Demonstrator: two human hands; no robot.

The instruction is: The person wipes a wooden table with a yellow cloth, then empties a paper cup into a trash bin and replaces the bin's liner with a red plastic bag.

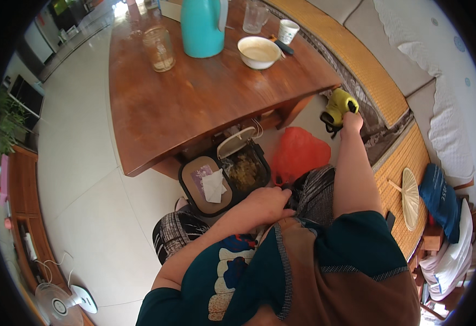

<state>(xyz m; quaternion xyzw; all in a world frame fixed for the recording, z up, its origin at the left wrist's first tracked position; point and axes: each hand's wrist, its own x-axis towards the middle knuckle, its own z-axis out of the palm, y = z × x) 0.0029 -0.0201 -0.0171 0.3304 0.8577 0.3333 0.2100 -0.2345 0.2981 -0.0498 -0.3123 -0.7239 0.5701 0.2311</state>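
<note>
My right hand point(352, 123) reaches out past the table's near right corner, closed around a yellow-green and black soft article point(339, 106), possibly footwear or a glove. A dark strap or loop hangs from it. My left hand point(268, 205) lies over my right thigh, its fingertips partly hidden; whether it grips anything is unclear. Just beyond it, a red plastic bag point(301, 153) sits on the floor. Left of the bag stands a two-compartment bin point(233, 199). Its right lid point(236, 142) is raised over yellowish-brown scraps point(244, 172); white tissue point(214, 186) lies on the closed tan lid.
A wooden table point(205, 98) holds a teal jug point(202, 30), a glass jar point(159, 51), a glass mug point(255, 18), a white bowl point(259, 53) and a paper cup point(288, 31). A mat-covered seat point(392, 167) with a hand fan point(410, 199) is at right; an electric fan point(60, 305) stands lower left.
</note>
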